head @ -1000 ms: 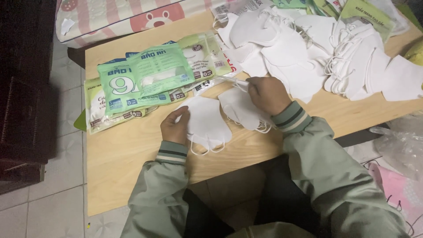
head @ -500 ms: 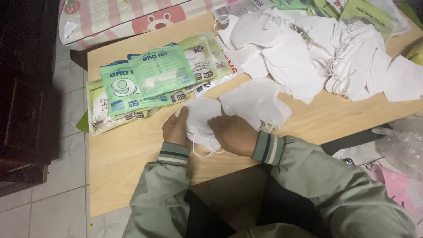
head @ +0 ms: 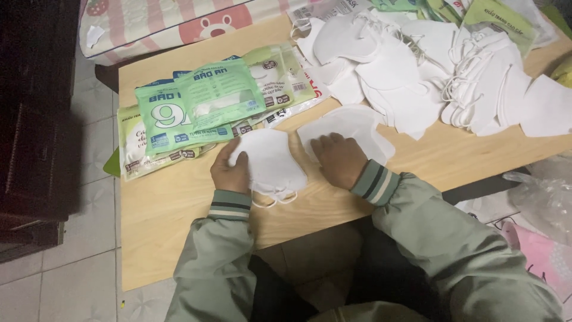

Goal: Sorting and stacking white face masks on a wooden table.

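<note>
A white mask [head: 271, 161] lies on the wooden table [head: 173, 209] between the two hands, its ear loops hanging off its near edge by the left cuff. The left hand [head: 229, 170] holds this mask by its left edge, fingers curled narrow around the rim with the thumb on top. Just to the right of those fingers sits a second mask [head: 357, 125], flat on the table and touching or nearly touching the first; the right hand [head: 339, 158] rests on its near part, fingers bent and pressed down on the white cloth, so whether they pinch it or only pin it I cannot tell. Beyond the left fingers, farther across the table, lies a fanned stack of green packets [head: 199, 110], overlapping each other and reaching almost to the fingertips. Beyond the right fingers and off to their right spreads a loose heap of masks [head: 453, 77], many layered, with bundled ear loops in the middle. More packets [head: 494, 18] poke out at the far edge behind that heap. Both arms wear pale green sleeves [head: 453, 238] with striped cuffs. Past the table's far left corner is a striped cushion [head: 173, 21] with a bear face on it, and clear plastic [head: 545, 200] lies low to the right of the right arm.
</note>
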